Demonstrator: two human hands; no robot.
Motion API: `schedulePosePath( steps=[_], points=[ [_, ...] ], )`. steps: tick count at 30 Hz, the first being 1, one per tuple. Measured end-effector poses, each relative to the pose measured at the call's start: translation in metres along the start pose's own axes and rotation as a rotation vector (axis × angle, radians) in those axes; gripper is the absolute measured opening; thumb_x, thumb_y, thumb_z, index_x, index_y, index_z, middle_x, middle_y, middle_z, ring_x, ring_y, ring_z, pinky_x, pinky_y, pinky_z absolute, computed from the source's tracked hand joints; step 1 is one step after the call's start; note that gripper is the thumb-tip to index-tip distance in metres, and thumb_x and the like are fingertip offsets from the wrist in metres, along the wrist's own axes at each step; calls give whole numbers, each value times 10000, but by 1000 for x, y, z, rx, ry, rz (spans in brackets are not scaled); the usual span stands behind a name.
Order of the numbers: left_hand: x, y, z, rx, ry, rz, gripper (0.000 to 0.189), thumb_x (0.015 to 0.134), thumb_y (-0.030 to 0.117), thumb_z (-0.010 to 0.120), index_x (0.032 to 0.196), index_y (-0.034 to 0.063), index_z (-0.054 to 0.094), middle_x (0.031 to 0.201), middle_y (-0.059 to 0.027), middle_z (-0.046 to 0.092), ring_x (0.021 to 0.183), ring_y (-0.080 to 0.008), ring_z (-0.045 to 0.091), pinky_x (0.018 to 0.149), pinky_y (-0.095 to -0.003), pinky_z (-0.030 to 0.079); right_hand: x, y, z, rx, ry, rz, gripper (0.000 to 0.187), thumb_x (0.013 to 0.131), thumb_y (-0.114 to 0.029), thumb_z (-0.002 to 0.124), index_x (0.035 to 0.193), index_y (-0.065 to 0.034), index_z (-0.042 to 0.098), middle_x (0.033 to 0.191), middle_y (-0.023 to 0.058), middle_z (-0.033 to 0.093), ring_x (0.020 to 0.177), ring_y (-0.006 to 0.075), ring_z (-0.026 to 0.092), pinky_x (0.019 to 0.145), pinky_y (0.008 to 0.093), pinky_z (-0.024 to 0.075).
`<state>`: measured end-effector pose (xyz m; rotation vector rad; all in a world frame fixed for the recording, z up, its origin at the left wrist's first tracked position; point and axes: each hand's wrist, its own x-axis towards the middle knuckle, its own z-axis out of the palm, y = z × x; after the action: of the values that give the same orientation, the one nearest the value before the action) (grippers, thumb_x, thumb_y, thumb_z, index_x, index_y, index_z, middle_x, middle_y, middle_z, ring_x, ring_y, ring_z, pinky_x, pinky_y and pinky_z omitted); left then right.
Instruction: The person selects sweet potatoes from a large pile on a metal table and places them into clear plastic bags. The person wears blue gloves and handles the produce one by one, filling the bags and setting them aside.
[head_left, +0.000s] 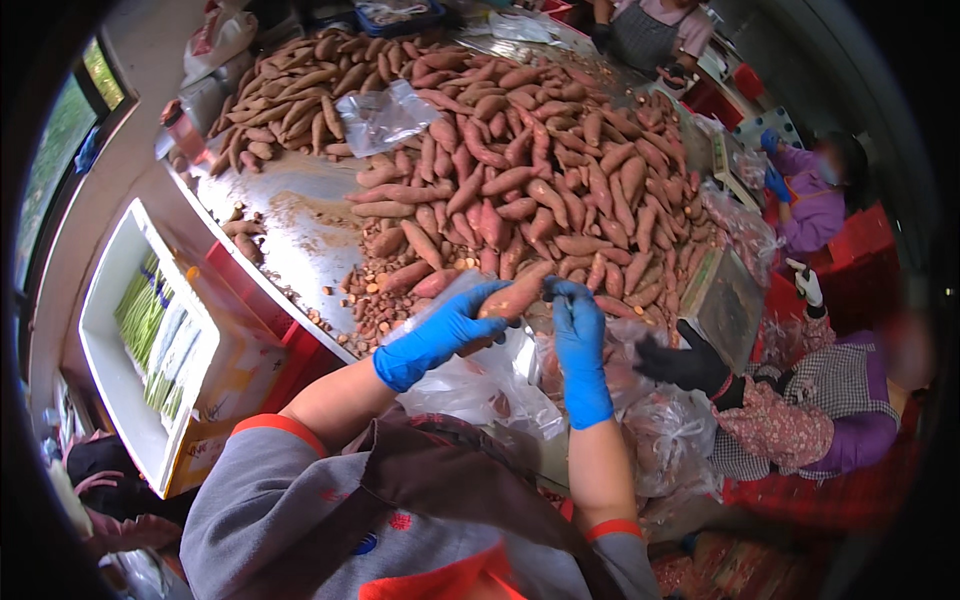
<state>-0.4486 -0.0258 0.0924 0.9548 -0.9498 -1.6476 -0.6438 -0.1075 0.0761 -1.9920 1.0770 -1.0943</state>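
In my blue-gloved left hand (442, 330) is a large sweet potato (519, 291), tilted with its far end up to the right. My right hand (577, 322), also in a blue glove, has its fingers bent close by that far end. Something dark shows at its fingertips, too small to tell whether it is a tool or part of the glove. Below both hands lie clear plastic bags (480, 390). Beyond them a big heap of reddish sweet potatoes (525, 172) covers much of the metal table (315, 225), with small cut-off ends (375, 289) along its near side.
On my left stands a white foam box (112, 300) with green stalks. A co-worker's black-gloved hand (682, 360) reaches in close on my right, beside a weighing scale (724, 300). Filled plastic bags (671, 435) sit below it. Two other people work farther off.
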Motion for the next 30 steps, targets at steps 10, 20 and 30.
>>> schedulePosePath(
  steps=[10, 20, 30],
  points=[
    [-1, 1, -6, -118, 15, 147, 635, 763, 172, 667, 1335, 31, 433, 1050, -101, 606, 893, -188, 594, 796, -307, 490, 2, 32, -19, -56, -228, 352, 293, 867, -257, 598, 1059, -37, 624, 834, 91, 619, 828, 276, 627, 699, 362, 506],
    [-36, 12, 4, -649, -229, 101, 816, 789, 200, 721, 1445, 63, 254, 1303, -110, 482, 1207, -277, 500, 1059, -462, 374, -159, 13, -40, -482, -156, 215, 356, 827, -190, 707, 1118, -21, 593, 900, 23, 587, 752, 91, 556, 631, 239, 457],
    [3, -75, 25, 295, -508, -114, 564, 815, 61, 647, 1334, 43, 429, 1272, -98, 510, 1225, -209, 441, 1058, -323, 314, -152, -30, -54, 965, 331, 902, 156, 907, -158, 565, 993, -53, 641, 751, -22, 597, 604, 69, 530, 507, 204, 425]
  ],
)
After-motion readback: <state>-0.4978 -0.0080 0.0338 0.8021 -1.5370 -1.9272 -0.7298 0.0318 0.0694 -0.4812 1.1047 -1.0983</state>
